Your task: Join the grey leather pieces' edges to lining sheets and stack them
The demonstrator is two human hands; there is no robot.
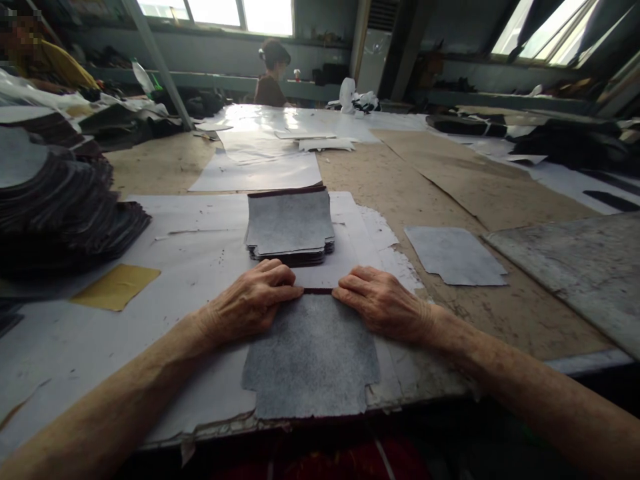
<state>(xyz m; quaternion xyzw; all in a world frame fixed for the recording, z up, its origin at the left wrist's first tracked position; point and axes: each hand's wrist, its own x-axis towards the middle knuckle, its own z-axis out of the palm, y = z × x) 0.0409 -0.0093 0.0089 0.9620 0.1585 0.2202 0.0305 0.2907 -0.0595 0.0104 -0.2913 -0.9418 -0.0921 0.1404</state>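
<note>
A grey fabric piece with notched corners lies flat before me at the table's front edge. Along its far side runs a narrow dark-red folded strip. My left hand is closed, thumb and fingers pinching the left end of that fold. At the right end, my right hand is closed on the same fold, its fingers pressed together. Just beyond both hands sits a neat stack of similar grey pieces, with a dark-red edge showing at its far side. A single grey piece lies apart on the right.
At the left rises a tall pile of dark fabric pieces, near a yellow card. White paper with torn edges covers part of the table. A grey board lies at right. Another person is beyond the table, one more far left.
</note>
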